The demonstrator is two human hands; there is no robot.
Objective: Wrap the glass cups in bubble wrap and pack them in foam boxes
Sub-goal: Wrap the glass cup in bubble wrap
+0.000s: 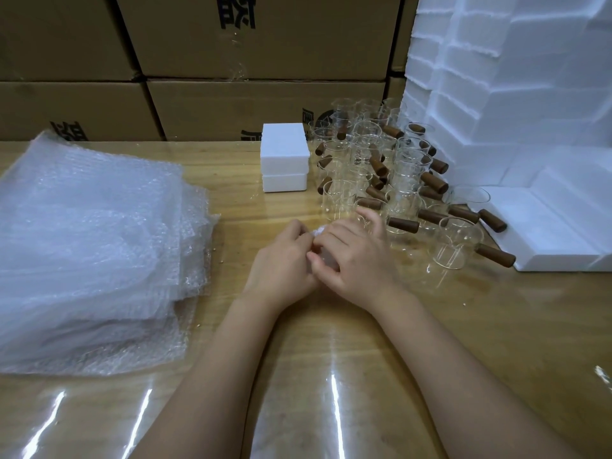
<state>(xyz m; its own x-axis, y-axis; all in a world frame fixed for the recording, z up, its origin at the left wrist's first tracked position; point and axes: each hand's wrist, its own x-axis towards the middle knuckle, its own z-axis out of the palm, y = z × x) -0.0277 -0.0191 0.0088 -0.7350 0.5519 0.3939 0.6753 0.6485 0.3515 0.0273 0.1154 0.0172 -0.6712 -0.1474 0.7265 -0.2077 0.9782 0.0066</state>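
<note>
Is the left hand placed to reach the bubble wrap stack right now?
Probably yes: only bare table lies between the left hand and the bubble wrap stack. It is busy, though, holding a small wrapped bundle with the right hand.

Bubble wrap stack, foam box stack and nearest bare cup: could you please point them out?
Bubble wrap stack [89, 246]: head view, top sheet's middle.
Foam box stack [284, 140]: head view, upper box's top face.
Nearest bare cup [458, 246]: head view, its glass wall.

We see large black Chinese characters printed on the stacked cardboard boxes [265, 44], each cut off or partly hidden, so we cannot read any of them. One glass cup [362, 154] bears faint cursive lettering, too blurred to read.
</note>
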